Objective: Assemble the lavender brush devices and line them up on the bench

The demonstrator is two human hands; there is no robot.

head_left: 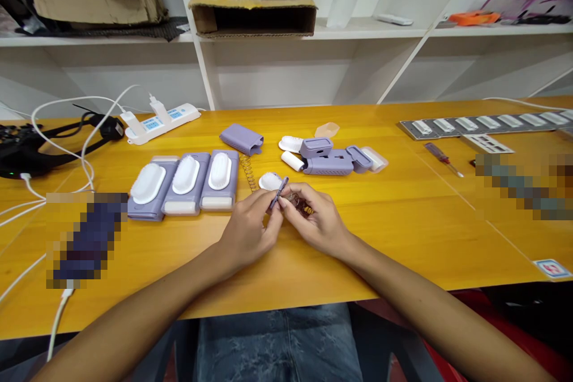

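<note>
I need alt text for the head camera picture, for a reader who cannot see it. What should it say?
Two bare hands, left hand and right hand, meet over a yellow table and pinch a small thin dark part between the fingertips. Behind them lie three lilac cases with white inserts, a metal spring, loose lilac and white parts and a white power strip.

Both forearms reach in from the lower corners and converge at the middle, bare to the elbow. The left hand point(248, 230) lies knuckles up, fingers curled inward, thumb and forefinger pinched together at the tips. The right hand point(316, 221) mirrors it (palm turned slightly toward the left), its fingertips meeting the left's. The wrists stay low, and the two hands touch at the fingers.
</note>
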